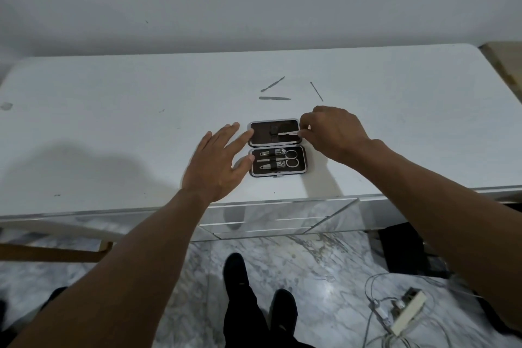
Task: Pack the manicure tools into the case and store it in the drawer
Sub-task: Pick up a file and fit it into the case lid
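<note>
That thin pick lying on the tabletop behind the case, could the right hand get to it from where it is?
Probably yes. The thin pick lies in the open just beyond the right hand, nothing between them; but its fingers already pinch a slim tool.

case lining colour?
Dark brown, nearly black, inside the open case; rim is silver. Head view shows it.

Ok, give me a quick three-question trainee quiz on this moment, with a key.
1. True or false: the case lies open on the table.
2. How many loose tools lie on the table beyond the case?
3. Which hand holds a thin metal tool over the far half of the case: A left hand, B right hand?

Key: 1 true. 2 three: a pusher, a file, a thin pick. 3 B; the left hand is spread open beside the case.
</note>
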Available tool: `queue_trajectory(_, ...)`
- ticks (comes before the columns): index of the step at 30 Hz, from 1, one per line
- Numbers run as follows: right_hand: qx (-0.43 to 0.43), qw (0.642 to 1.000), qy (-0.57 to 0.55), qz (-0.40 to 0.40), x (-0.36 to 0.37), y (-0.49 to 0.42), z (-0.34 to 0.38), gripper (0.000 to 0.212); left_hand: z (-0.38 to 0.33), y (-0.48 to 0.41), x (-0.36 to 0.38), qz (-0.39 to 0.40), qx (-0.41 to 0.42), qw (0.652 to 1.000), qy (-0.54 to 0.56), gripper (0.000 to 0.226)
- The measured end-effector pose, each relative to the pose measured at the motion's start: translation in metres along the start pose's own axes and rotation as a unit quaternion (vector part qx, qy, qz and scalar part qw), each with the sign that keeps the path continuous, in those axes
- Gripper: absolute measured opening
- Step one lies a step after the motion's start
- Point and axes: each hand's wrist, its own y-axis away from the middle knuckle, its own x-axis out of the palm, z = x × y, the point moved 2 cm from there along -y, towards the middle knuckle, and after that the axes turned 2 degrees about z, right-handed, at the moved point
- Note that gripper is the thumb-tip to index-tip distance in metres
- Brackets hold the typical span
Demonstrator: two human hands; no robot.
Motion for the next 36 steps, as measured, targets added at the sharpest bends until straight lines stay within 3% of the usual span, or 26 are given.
queue_trajectory(22, -0.064, 0.997, -0.006, 0.033, 0.007, -0.016, 0.016, 0.023, -0.001, 0.0, -0.002, 0.005, -0.004, 1.0, 0.011, 0.057)
queue_trajectory(36, -0.058, 0.997, -0.012, 0.051, 0.013, -0.026, 0.021, 0.018, -0.001, 0.0, -0.002, 0.005, -0.004, 1.0, 0.013, 0.059)
